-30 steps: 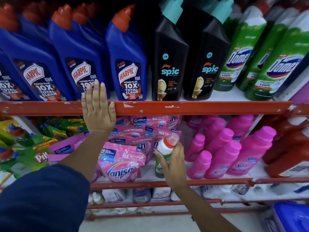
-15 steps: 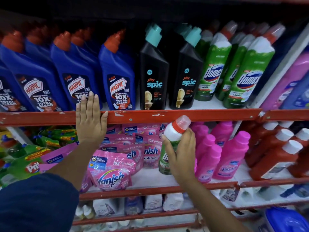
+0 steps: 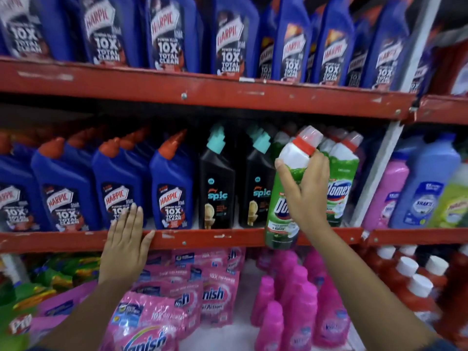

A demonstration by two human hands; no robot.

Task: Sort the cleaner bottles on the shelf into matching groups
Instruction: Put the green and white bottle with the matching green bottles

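- Pink pouches (image 3: 154, 315) and pink bottles (image 3: 291, 300) are seen nearest, on the lower shelf.
- The left hand (image 3: 125, 245) is laid flat, fingers together and gripping nothing, on the red shelf edge (image 3: 215, 238).
- A green bottle (image 3: 285, 198) with a white shoulder and red cap is clasped around its middle by the right hand (image 3: 307, 196); it is held upright in front of the shelf edge.
- Just behind it, matching green bottles (image 3: 340, 178) are stood, with black bottles (image 3: 216, 183) and blue bottles (image 3: 119, 183) to their left.
- More blue bottles (image 3: 228, 39) are ranged on the top shelf.
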